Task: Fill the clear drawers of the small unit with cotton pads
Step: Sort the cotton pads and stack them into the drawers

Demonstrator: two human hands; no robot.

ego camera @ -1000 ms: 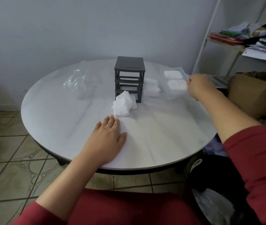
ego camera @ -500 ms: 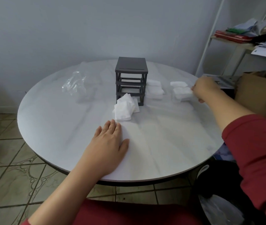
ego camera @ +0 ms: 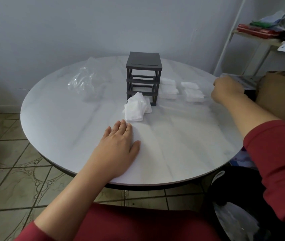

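Left hand (ego camera: pixel 116 150) lies flat and empty, palm down on the round white worktop (ego camera: pixel 60 119), fingers spread toward a loose heap of cotton pads (ego camera: pixel 135 108). That heap leans against the foot of the dark drawer unit (ego camera: pixel 143 75), whose frame stands open with no drawers inside. Two clear drawers, one (ego camera: pixel 168 88) just right of the unit and one (ego camera: pixel 193 92) further right, sit holding pads. Right hand (ego camera: pixel 227 90) is curled at that far drawer's edge; whether it's gripping, I can't tell.
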